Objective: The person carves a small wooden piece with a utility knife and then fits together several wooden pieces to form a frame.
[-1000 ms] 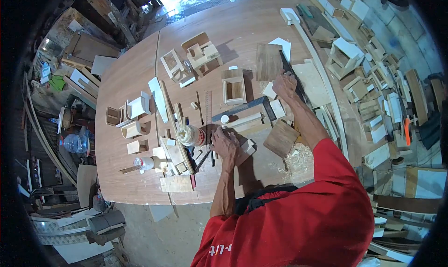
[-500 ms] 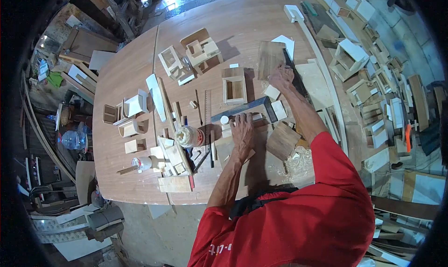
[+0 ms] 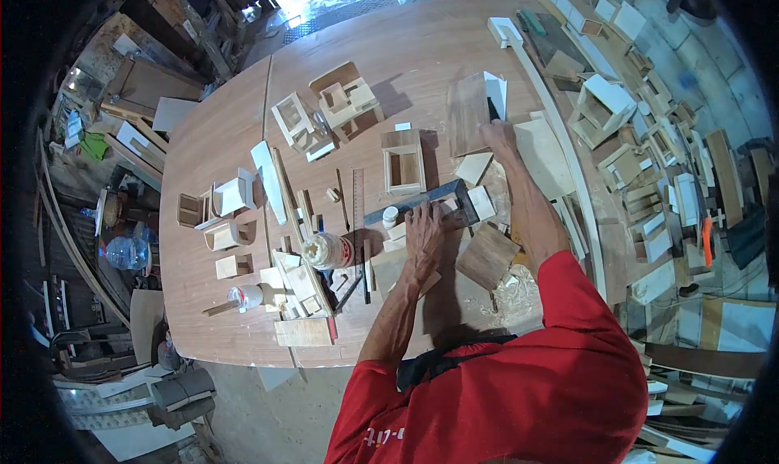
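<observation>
Arranging pieces seems the step; the left hand (image 3: 424, 230), fingers loosely spread, lies over pale strips (image 3: 396, 243) beside the dark square (image 3: 445, 192). The right hand (image 3: 498, 137), curled, is at the brown board (image 3: 468, 115) (neither grip can be told). Next calls for care.

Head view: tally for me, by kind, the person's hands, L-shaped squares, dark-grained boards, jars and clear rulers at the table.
Hands: 2
L-shaped square: 1
Dark-grained boards: 2
Jars: 2
Clear ruler: 1
Total: 8
</observation>
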Tool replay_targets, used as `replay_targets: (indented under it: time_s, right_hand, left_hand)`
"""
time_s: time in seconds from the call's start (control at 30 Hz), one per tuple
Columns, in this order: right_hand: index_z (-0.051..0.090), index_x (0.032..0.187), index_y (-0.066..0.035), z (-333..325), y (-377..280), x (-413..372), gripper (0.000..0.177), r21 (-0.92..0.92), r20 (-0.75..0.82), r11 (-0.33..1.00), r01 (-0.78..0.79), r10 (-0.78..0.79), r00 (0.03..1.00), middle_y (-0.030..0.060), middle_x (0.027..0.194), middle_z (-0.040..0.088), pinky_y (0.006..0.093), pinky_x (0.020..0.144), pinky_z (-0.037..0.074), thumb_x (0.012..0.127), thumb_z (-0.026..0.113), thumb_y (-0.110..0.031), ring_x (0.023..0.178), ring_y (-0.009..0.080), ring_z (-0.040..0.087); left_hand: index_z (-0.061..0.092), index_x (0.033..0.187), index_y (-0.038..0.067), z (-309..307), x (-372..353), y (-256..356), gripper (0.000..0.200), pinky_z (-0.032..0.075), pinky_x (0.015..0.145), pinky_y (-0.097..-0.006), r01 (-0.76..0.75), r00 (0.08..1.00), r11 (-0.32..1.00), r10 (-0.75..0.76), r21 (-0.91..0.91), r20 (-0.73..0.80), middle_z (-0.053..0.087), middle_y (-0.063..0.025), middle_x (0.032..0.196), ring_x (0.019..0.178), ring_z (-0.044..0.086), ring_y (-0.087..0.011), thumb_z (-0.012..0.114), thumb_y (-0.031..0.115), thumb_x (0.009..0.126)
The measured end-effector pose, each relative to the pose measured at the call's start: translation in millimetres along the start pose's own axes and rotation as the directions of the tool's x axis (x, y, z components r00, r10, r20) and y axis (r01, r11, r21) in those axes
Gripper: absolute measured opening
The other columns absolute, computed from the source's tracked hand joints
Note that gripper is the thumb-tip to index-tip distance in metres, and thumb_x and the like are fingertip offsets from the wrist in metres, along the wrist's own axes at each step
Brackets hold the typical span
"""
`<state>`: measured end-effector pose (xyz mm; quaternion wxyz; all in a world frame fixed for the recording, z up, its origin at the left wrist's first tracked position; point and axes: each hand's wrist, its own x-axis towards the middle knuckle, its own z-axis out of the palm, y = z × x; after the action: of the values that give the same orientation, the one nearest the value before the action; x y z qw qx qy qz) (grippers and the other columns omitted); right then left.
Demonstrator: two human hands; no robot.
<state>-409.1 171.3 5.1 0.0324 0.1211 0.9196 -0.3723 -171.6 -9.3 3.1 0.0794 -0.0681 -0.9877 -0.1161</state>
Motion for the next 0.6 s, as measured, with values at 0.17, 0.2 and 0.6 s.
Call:
replay_targets:
  time_s: [0.17, 0.2, 0.6]
  right_hand:
    - [0.067, 0.094, 0.003, -11.6, 19.9, -26.5, 0.033, 0.315, -0.110, 0.930, 0.188, -0.161, 0.981, 0.0201, 0.088, 0.067, 0.0405, 0.069, 0.046, 0.079, 0.063, -0.026, 0.075, 0.0282, 0.060]
    - [0.067, 0.095, 0.003, -14.1, 23.2, -33.2, 0.030, 0.410, -0.085, 0.903, 0.131, -0.106, 0.991, 0.0166, 0.090, 0.067, 0.0376, 0.070, 0.046, 0.082, 0.062, -0.023, 0.078, 0.0246, 0.060]
    - [0.063, 0.095, 0.001, -58.1, 58.1, -169.8, 0.017, 0.633, 0.116, 0.771, -0.069, -0.006, 0.993, 0.0019, 0.089, 0.061, 0.0259, 0.077, 0.041, 0.090, 0.060, -0.015, 0.082, 0.0105, 0.052]
  left_hand:
    - [0.049, 0.126, -0.001, 8.1, 2.1, 2.6, 0.051, 0.040, 0.095, -0.0450, 0.003, 0.997, 0.993, -0.012, -0.116, -0.080, 0.051, -0.0210, 0.120, 0.111, 0.049, -0.0369, 0.058, 0.012, 0.078]
    - [0.049, 0.127, -0.002, 10.8, 0.9, -0.2, 0.052, 0.041, 0.095, -0.0451, 0.001, 0.997, 0.992, -0.011, -0.126, -0.082, 0.050, -0.0221, 0.121, 0.111, 0.049, -0.0380, 0.058, 0.011, 0.077]
    - [0.050, 0.110, -0.003, -41.6, -10.5, -6.8, 0.032, 0.045, 0.080, -0.0445, 0.192, 0.931, 0.753, -0.342, -0.630, -0.126, 0.049, -0.0222, 0.100, 0.093, 0.052, -0.0363, 0.061, 0.008, 0.082]
